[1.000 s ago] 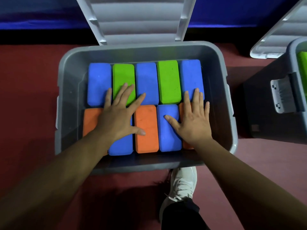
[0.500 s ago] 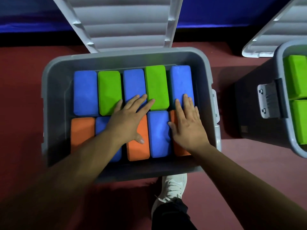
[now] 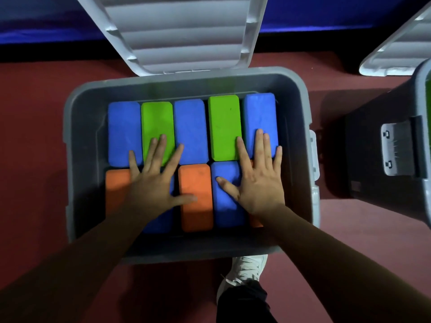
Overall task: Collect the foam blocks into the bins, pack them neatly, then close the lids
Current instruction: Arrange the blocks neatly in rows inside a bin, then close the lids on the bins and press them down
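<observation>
1. Two hands are flat in the bin on my head feed. The left hand (image 3: pixel 154 190) is spread wide, palm down, gripping nothing. Its fingers reach onto the far-row green block (image 3: pixel 156 122), and the thumb lies on the middle orange block (image 3: pixel 197 213) at 3 o'clock of the palm.
2. The right hand (image 3: pixel 258 183) is also spread wide, palm down, with no grasp. Its fingertips are on the corner blue block (image 3: pixel 258 110) and the second green block (image 3: pixel 224 122) at 12 o'clock. The thumb is on the near blue block (image 3: pixel 227 213) at 9 o'clock of the palm.
3. I count ten foam blocks in two rows of five, packed side by side inside the grey bin (image 3: pixel 77 141).
   - Far row: blue, green, blue, green, blue.
   - Near row: orange, blue, orange, blue, orange.
   - The left palm and the right wrist mostly hide one near-row block each.
4. The lid (image 3: pixel 177 31) is open and stands up at 12 o'clock of the bin.
5. The second bin (image 3: pixel 373 159) is at 3 o'clock, apart from the first, with its latch (image 3: pixel 396 148) facing it. The second lid (image 3: pixel 396 54) is open at 1 o'clock.
6. A white shoe (image 3: pixel 247 269) is at 6 o'clock, just beside the near wall, on the red floor (image 3: pixel 35 136).
</observation>
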`<state>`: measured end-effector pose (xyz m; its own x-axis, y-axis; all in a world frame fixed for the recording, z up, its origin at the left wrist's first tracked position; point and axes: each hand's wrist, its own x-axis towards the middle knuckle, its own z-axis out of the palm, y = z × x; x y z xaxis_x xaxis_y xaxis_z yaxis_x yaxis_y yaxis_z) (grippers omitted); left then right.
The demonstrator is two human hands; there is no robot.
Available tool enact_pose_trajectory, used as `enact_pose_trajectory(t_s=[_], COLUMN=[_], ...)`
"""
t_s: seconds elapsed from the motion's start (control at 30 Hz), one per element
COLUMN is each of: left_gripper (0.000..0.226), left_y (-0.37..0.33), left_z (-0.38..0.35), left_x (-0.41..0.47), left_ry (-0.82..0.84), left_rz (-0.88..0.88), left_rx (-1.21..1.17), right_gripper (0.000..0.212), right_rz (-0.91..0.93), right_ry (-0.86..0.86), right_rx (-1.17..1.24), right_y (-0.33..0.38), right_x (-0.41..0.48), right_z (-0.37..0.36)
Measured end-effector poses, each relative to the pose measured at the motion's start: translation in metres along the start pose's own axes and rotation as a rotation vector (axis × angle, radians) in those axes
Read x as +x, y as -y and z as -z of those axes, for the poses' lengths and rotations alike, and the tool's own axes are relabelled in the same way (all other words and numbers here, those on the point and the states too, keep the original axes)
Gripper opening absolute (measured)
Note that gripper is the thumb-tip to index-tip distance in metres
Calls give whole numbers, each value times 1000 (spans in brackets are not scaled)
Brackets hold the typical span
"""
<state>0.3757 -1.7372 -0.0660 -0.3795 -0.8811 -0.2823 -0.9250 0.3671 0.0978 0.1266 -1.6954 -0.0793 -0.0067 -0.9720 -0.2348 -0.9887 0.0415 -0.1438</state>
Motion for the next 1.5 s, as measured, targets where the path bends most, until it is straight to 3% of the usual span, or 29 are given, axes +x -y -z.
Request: enact_pose_trajectory(t_s=[0.2,0.37,0.43,0.6,0.7,0.83,1.1,1.23,1.3,1.4,1.5], left_gripper=[114,97,89,40,35,36,50,41,39,36,36], left_y=[-2,-9,-9,1,12,21,52,58,54,48,45], left_z=[-6,60,108,250,322,376,372,350,341,331,319], left_x=[3,20,37,86,116,153,225,236,233,217,196], left_ry=[121,273,132,-344,-563,-541,-235,-341,-311,-305,-336], left_rz=[39,127,175,181,89,155,268,276,258,198,156], left_rx=[14,-170,-317,-372,-357,-332,-112,-92,-24,9,-18], right_gripper=[100,102,105,82,70,55,52,49,50,50,84], right_rz=[10,-54,-105,-85,-44,9,76,64,20,-154,-497], right_ry=[66,236,233,-79,-199,-262,-143,-220,-216,-359,-260], right_rx=[-53,120,213,286,330,317,139,85,81,275,579], right_y=[0,15,22,27,27,30,31,37,40,50,70], right_x=[5,15,34,99,141,184,257,270,266,245,224], right_z=[1,56,104,241,311,368,364,346,334,318,318])
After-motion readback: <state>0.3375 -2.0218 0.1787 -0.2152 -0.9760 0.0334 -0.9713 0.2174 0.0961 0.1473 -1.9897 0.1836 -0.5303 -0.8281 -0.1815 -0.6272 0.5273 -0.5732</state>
